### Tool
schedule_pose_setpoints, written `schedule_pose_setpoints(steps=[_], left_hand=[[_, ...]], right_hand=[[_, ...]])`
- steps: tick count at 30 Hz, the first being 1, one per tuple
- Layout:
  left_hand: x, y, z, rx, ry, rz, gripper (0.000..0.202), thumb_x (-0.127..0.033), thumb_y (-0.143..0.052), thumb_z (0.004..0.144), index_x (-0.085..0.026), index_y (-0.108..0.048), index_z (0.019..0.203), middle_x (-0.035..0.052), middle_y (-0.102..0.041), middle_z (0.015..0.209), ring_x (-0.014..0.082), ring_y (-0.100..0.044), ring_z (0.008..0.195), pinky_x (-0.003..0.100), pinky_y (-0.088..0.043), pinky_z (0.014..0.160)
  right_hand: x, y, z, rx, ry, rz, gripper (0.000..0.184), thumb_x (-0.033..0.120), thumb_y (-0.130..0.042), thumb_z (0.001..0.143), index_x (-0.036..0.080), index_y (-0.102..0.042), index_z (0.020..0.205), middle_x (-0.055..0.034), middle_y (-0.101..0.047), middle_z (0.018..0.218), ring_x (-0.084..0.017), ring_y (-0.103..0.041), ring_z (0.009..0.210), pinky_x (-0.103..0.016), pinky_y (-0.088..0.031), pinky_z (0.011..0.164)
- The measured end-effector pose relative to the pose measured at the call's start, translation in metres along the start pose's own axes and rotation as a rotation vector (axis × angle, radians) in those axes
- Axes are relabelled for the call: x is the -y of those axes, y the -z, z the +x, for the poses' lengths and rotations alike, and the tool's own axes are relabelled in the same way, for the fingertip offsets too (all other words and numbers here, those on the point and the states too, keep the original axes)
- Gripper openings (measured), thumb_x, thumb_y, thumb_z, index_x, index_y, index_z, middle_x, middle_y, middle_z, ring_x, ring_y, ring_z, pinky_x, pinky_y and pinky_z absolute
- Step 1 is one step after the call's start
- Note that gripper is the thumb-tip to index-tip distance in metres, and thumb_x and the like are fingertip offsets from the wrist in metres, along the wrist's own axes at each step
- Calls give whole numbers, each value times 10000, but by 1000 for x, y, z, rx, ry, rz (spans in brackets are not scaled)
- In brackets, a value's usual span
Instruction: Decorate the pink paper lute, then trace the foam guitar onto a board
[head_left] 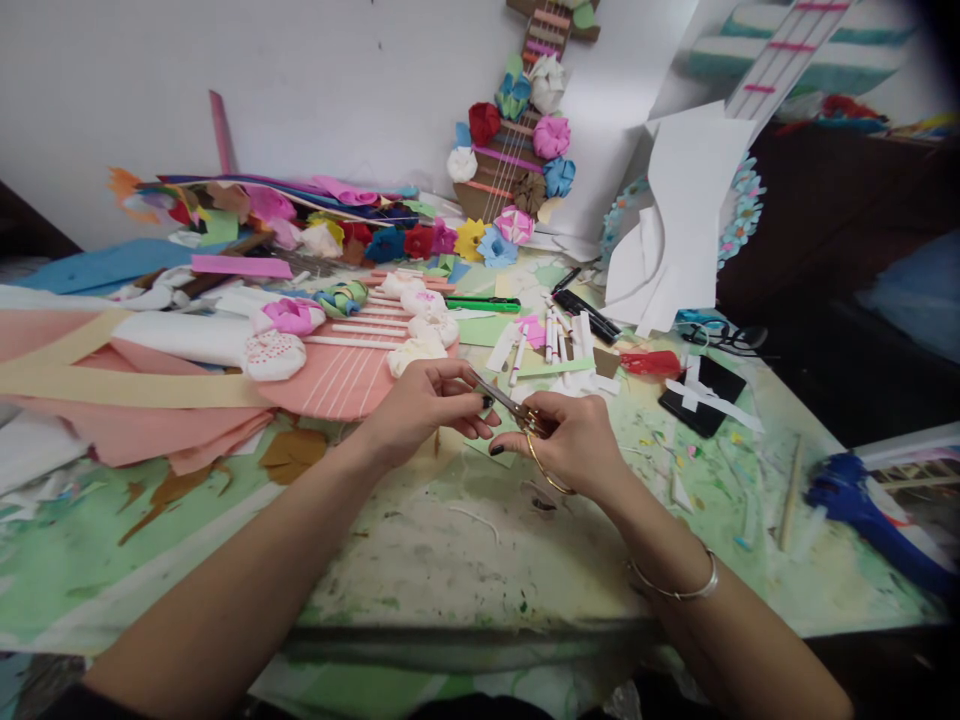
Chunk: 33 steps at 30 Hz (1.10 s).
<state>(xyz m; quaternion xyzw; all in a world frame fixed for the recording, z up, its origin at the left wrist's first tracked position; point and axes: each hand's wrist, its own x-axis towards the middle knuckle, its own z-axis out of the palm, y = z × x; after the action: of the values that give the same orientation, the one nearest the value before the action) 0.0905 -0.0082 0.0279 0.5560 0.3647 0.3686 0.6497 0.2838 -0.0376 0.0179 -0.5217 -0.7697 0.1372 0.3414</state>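
My right hand [577,440] is closed around a pair of scissors [510,402] with gold handles, one loop hanging below the palm. Its blades point up and left, toward my left hand [431,402]. The fingers of that hand are curled together at the blade tips; whatever lies between them is too small to make out. Just behind my left hand rests a pink paper guitar body [337,375] with white string lines. White paper flowers [431,325] sit along its right edge, and a dotted white flower [274,356] on its left.
Rolled paper sticks and scraps [555,345] lie behind the scissors. A green pen [484,303], a black phone [703,395] and a blue tape dispenser [877,510] are farther out. A flower-covered brown guitar [510,150] leans on the wall beside white paper cutouts [686,210].
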Motion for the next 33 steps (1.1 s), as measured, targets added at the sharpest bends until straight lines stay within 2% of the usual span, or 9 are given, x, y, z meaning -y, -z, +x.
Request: schedule_pose_setpoints(steps=[10, 13, 17, 20, 26, 33], left_hand=[[0, 0, 0, -31, 35, 11, 126, -207, -675, 723, -142, -597, 799, 27, -720, 665, 113, -652, 537, 199, -492, 520], [-1, 0, 1, -45, 23, 27, 128, -242, -681, 726, -141, -626, 782, 9, -687, 618, 95, -609, 514, 201, -463, 517], [-3, 1, 1, -52, -32, 138, 120, -232, -659, 718, -131, -657, 655, -20, -580, 530, 66, -498, 493, 193, -379, 489], [-1, 3, 0, -43, -51, 229, 192, -220, -638, 713, -132, -627, 543, -27, -505, 491, 64, -431, 499, 202, -319, 479], [2, 5, 0, -30, -42, 203, 169, -195, -616, 697, -139, -629, 538, -19, -496, 513, 80, -406, 524, 227, -312, 508], [2, 4, 1, -40, -77, 133, 113, -176, -609, 696, -145, -694, 630, -20, -495, 527, 83, -397, 537, 228, -308, 515]], right_hand=[[-3, 6, 4, 0, -22, -2, 649, 759, -581, 655, 139, -501, 482, 48, -346, 444, -64, -238, 500, -220, -221, 473], [-4, 8, 5, -31, -57, 39, 627, 745, -587, 664, 136, -552, 520, 44, -358, 451, -69, -251, 504, -227, -221, 476], [-4, 8, 4, -65, -93, 103, 562, 692, -640, 663, 131, -630, 630, 34, -436, 493, -67, -282, 503, -226, -238, 480], [-3, 6, 4, -24, -50, 114, 522, 658, -673, 657, 138, -625, 660, 48, -419, 495, -62, -299, 498, -217, -247, 482], [-2, 5, 2, 82, -3, 55, 495, 642, -676, 669, 153, -632, 734, 54, -435, 512, -61, -330, 493, -209, -261, 496], [-1, 3, 1, 61, 8, 50, 513, 658, -660, 676, 149, -633, 738, 47, -454, 509, -63, -339, 489, -212, -267, 508]])
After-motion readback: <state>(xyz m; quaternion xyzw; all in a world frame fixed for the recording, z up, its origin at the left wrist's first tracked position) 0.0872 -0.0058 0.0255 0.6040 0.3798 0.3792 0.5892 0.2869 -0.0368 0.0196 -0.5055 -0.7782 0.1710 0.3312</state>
